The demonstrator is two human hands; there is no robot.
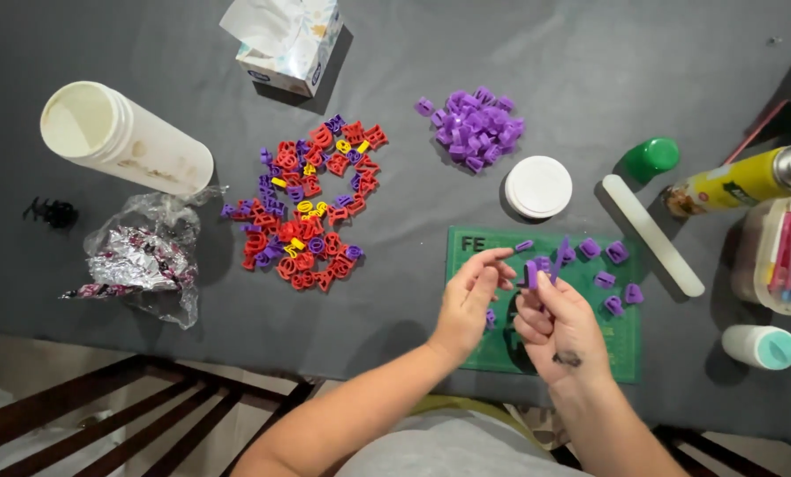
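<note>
A: Left hand (468,305) at six o'clock, over the near edge of the green cutting mat (629,362); fingers loosely curled, thumb and forefinger pinched toward a small purple plastic piece (524,246). Gripping or only touching it, cannot tell.

B: Right hand (561,325) just beside, closed around a purple plastic letter cutter (531,274), held upright between thumb and fingers. Dark mark on the back of that hand.

A: More purple cutters (609,265) scattered on the mat at one o'clock from the hands, lying flat and apart from one another.

B: Dark grey cloth over the counter (192,53), matte and faintly creased. Heap of purple cutters (476,124) at twelve o'clock, tightly piled. Round white lid (538,186) just below it, smooth and flat.

A: Mixed spread of red, purple and yellow cutters (311,208) at ten o'clock, loose and overlapping. Beyond, a cream cylindrical canister (126,137) on its side, mouth open. Crinkled clear plastic bag (143,256) with shiny foil inside at nine o'clock.

B: Tissue box (289,40) at eleven o'clock. White stick with rounded ends (651,234) lying slantwise at two o'clock, just off the mat's corner. Green cap (653,157) and yellow spray can (735,181) past it. Clear tub of pens (788,256) at three o'clock; white bottle with teal cap (760,346) nearer. Nothing between the hands and the mat's pieces.
</note>
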